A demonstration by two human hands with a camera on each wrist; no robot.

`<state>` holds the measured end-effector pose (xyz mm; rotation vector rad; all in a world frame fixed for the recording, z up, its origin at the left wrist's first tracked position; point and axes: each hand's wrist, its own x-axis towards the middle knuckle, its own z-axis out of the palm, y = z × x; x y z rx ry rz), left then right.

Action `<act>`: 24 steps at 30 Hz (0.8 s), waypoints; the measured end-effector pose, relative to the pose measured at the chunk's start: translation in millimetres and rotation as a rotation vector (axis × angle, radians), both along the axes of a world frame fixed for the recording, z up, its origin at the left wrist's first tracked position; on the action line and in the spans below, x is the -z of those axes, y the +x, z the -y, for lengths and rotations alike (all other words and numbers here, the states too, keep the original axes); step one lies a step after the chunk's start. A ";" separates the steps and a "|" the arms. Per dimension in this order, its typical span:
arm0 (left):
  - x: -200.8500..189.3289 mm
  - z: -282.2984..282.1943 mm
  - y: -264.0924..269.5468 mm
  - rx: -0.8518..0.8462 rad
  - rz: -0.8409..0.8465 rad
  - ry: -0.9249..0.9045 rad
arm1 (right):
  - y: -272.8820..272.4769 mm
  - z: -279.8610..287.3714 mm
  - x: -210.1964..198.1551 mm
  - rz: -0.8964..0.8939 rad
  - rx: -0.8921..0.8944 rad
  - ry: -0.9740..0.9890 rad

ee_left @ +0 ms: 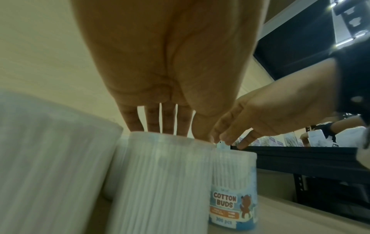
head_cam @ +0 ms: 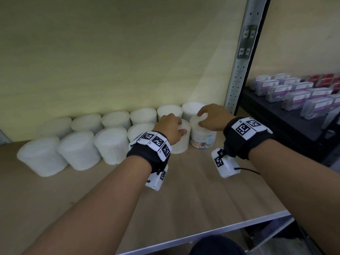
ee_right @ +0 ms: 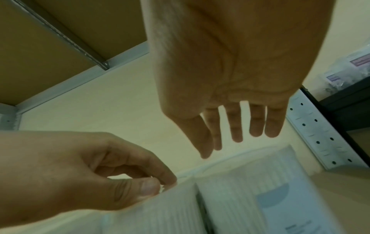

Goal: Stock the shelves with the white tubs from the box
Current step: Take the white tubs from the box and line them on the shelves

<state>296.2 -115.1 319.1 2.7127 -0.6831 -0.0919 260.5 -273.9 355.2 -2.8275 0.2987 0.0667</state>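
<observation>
Forearms: both reach forward over the wooden shelf board (head_cam: 193,196), each with a black wrist band that carries white marker tiles.
Left hand (head_cam: 170,128): it rests on top of a white tub (head_cam: 181,142) in the front row. In the left wrist view the fingers (ee_left: 154,120) point down to the lid (ee_left: 170,137) and touch its rim; in the right wrist view the thumb and fingers are curled over the edge of this tub. It grips the tub from above.
Right hand (head_cam: 211,116): it is over the labelled tub (head_cam: 202,137), which stands just to the right of the left hand's tub. In the head view the fingers seem to lie on the lid; in the right wrist view the fingers (ee_right: 236,126) hang almost straight and spread, with a gap to the tub below. I cannot tell surely if they touch, but they are not clamped on it.
Labelled tub: upright on the shelf board, touching or nearly touching the left hand's tub; the label (ee_left: 226,205) reads "COTTON BUDS" with a small bear picture.
Other white tubs (head_cam: 77,150): 2 rows to the left of the left hand and behind both hands, against the pale back wall (head_cam: 110,52).
Metal post (head_cam: 239,70): grey upright with holes, just beyond the right hand.
Dark shelf (head_cam: 287,122): further to the right of the right hand, with rows of small clear packs (head_cam: 298,100) that have purple and red labels.
</observation>
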 end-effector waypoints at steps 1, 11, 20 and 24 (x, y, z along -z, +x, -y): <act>0.0 0.4 0.0 0.001 0.001 -0.001 | 1.7 -0.9 0.6 0.030 0.019 -0.030; 1.1 -0.2 1.6 -0.002 0.014 -0.016 | 14.2 1.3 15.1 -0.110 0.091 -0.146; 2.5 0.5 1.4 0.000 0.016 -0.026 | 5.3 6.3 4.3 -0.132 -0.030 -0.091; 2.8 -0.9 1.6 0.007 0.014 -0.025 | 4.2 8.6 2.2 -0.096 -0.047 -0.012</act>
